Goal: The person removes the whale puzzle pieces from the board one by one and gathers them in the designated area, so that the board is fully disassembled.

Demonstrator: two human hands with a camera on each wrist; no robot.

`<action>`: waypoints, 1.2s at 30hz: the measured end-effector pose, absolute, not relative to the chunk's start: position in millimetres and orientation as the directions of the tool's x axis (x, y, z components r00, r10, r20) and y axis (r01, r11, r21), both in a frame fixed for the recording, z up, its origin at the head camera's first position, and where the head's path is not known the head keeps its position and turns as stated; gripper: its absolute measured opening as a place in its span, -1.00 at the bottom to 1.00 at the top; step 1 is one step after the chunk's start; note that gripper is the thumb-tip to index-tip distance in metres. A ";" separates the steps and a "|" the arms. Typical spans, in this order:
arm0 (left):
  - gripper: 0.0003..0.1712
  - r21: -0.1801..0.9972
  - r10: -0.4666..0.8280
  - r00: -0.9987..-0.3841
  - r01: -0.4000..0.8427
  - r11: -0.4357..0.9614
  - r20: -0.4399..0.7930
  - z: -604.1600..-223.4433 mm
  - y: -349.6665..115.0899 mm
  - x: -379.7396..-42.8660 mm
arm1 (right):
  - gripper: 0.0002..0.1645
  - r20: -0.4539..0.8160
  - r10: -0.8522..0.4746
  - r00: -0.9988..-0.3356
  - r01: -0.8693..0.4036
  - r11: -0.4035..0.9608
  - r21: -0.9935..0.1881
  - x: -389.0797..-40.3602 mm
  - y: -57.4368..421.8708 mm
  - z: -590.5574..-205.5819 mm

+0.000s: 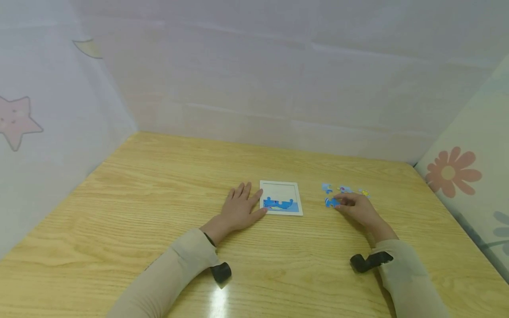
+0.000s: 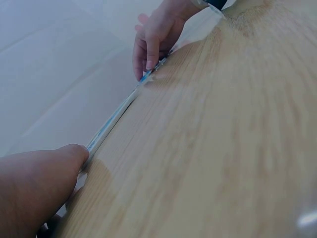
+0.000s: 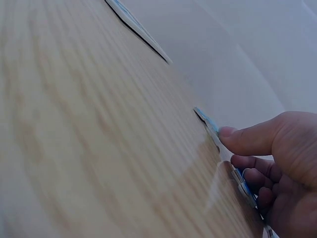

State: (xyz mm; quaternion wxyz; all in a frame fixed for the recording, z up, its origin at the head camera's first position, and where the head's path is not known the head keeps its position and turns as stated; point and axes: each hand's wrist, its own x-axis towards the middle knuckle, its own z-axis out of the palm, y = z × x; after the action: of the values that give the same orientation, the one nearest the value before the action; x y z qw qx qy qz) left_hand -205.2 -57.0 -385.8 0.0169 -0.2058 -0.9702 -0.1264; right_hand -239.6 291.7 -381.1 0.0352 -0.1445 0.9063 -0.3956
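A square puzzle board [image 1: 281,213] with a pale rim lies flat on the table. Blue pieces [image 1: 278,204] fill its lower part, while the upper part shows bare backing. My left hand [image 1: 238,210] lies with spread fingers along the board's left side, its thumb at the lower left corner. To the right of the board, my right hand [image 1: 358,208] pinches a blue puzzle piece [image 1: 330,202] by its right edge, close to the tabletop. In the right wrist view, the thumb of that hand [image 3: 292,148] lies at the piece [image 3: 210,121], the other fingers curled beneath.
Several loose pieces lie just beyond my right hand: a light blue one [image 1: 327,187], one with a pink mark [image 1: 344,189] and one with a yellow sun [image 1: 365,193]. Pale cloth walls [image 1: 254,88] stand behind and beside the wooden table [image 1: 179,176].
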 end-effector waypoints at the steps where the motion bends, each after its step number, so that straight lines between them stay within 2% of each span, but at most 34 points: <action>1: -0.27 0.239 0.395 -0.914 0.405 0.883 0.088 -386.0 -57.2 -205.2 | -0.60 0.051 -0.287 -0.957 -0.232 0.647 -0.726 -239.9 291.5 -381.1; 17: -0.27 0.239 0.394 -0.916 0.399 0.885 0.073 -386.1 -55.4 -205.5 | -0.47 0.050 -0.259 -0.965 -0.206 0.623 -0.754 -236.4 290.2 -375.0; 26: -0.27 0.250 0.393 -0.918 0.395 0.884 0.062 -385.3 -55.2 -205.7 | -0.52 0.134 -0.228 -0.964 -0.255 0.668 -0.699 -234.7 281.9 -367.9; 36: -0.27 0.261 0.393 -0.917 0.398 0.880 0.074 -383.3 -56.8 -203.6 | -0.49 0.153 -0.407 -0.901 -0.385 0.583 -0.715 -230.6 243.1 -361.4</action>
State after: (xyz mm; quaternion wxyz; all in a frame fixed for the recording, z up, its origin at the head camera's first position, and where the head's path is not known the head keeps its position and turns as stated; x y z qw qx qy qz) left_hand -203.6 -56.8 -383.3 0.0094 -0.2038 -0.9694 -0.1366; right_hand -230.6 243.1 -361.4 0.0135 -0.2224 0.8897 -0.3985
